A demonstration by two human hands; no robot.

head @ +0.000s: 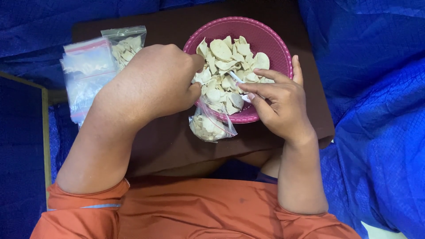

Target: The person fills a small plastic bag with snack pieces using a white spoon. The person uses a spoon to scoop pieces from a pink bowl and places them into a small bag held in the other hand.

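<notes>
Blue tarp (376,132) all round, dark brown board (177,146) on the lap. Nearest: small clear bag (208,126), part full of pale chips, mouth pinched open by left hand (155,84) at the bowl's rim. Right hand (276,99) pinches a white spoon (239,82) among chips in pink bowl (248,31). Step looks like mid-fill; next scoop needs bag mouth wide & steady. Farther left: filled bag (128,44), stack of empty bags (86,75).

A dark brown board (177,146) carries a pink bowl (265,33) of pale chips, a stack of clear bags (84,75) and one filled bag (126,46)
</notes>
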